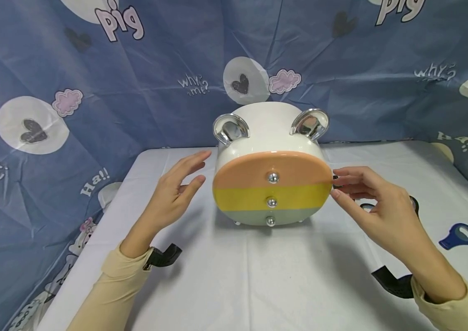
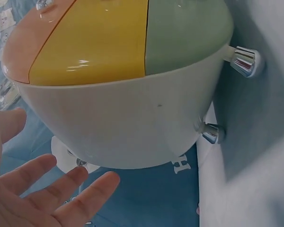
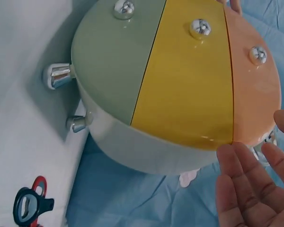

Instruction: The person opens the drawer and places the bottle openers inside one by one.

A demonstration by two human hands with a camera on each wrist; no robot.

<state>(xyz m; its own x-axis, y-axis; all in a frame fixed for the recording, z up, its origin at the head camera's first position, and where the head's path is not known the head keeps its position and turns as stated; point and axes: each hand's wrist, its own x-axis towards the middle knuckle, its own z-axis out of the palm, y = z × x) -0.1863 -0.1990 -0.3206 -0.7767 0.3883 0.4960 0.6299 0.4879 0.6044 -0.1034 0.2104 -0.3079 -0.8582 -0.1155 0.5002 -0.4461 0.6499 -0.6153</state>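
A small white drawer cabinet stands on the table, with chrome ears, chrome feet and a rounded front. Its orange drawer, yellow drawer and green drawer are all closed, each with a round chrome knob. To the cabinet's left, my left hand is held in the air with fingers spread, apart from its side and holding nothing. My right hand is at the opposite side, fingers loosely bent and fingertips right at the front's edge, near the seam between orange and yellow in the right wrist view.
Right of the cabinet lies a blue piece with a looped end. Partly hidden behind my right hand are dark loop handles; the right wrist view shows red and dark loop handles. A blue printed cloth hangs behind the white-covered table.
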